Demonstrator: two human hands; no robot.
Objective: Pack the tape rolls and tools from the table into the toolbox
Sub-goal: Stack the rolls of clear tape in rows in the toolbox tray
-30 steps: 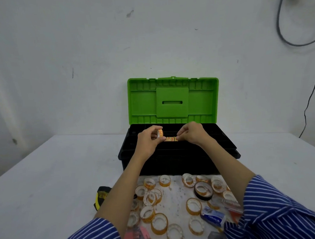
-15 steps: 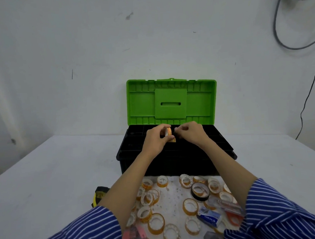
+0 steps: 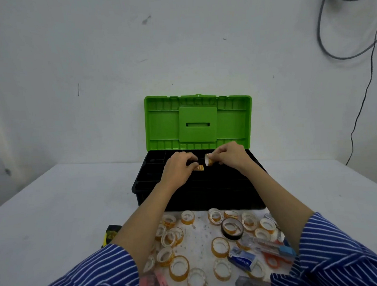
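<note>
Two small tape rolls over the open toolbox (image 3: 199, 192): left hand (image 3: 180, 168) pinches one (image 3: 199, 168), right hand (image 3: 227, 155) pinches the other (image 3: 208, 162). About twenty rolls (image 3: 220, 247) lie on the desk (image 3: 56, 215).

Open toolbox (image 3: 199, 192) reachable from above; upright lid (image 3: 198, 122) blocks behind; tape rolls (image 3: 220, 247) crowd near bench (image 3: 56, 215), seemingly.

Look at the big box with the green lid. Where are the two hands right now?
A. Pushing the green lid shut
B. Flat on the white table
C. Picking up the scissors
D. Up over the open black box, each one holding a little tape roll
D: the left hand and right hand are both over the open toolbox, the left pinching a small tape roll, the right holding another roll.
</note>
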